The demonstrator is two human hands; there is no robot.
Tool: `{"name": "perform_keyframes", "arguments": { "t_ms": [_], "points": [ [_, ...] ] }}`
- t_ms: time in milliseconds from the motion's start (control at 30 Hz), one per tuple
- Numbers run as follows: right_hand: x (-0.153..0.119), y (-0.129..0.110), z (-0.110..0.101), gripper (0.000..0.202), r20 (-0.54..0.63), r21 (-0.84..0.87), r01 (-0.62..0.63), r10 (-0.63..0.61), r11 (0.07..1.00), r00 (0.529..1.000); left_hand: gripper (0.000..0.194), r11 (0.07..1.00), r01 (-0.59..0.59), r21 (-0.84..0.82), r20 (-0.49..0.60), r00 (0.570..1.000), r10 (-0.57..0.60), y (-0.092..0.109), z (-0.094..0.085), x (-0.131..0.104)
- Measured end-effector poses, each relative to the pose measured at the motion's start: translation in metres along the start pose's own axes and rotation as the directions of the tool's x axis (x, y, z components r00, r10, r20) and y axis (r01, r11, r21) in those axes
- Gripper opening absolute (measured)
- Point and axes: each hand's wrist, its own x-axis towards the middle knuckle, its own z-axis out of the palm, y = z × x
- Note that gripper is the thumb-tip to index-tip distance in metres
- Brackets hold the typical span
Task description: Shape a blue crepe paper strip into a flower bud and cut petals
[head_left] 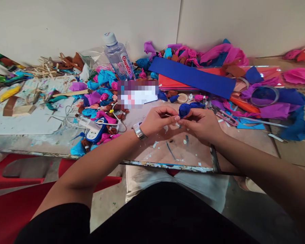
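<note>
a bottle (118,61) (white-capped) stands on the table (190,156).

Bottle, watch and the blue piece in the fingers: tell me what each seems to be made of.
Bottle: clear plastic, glossy, judging by its see-through wall and highlights.
Watch: probably metal, polished, from the silvery shine of its band.
Blue piece, between left hand and right hand: likely crepe paper, matte, given its soft crumpled folds; thin cloth is possible.
</note>
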Motion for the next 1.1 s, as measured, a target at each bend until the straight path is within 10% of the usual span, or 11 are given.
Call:
{"name": "perform_keyframes", "arguments": {
  "t_ms": [367, 1100],
  "points": [
    [-0.001, -0.004, -0.001, 0.029, -0.025, -0.077, 0.035, -0.037, 0.996, 0.999, 0.044, 0.994, 0.107, -0.030, 0.068, 0.992, -0.104, 0.001, 0.001, -0.002],
    [-0.001, -0.005, -0.006, 0.015, -0.001, -0.139, 0.161, -0.163, 0.977, 0.987, 0.039, 0.989, -0.149, 0.013, -0.001, 0.989, 0.149, -0.004, 0.003, -0.002]
  ]
}}
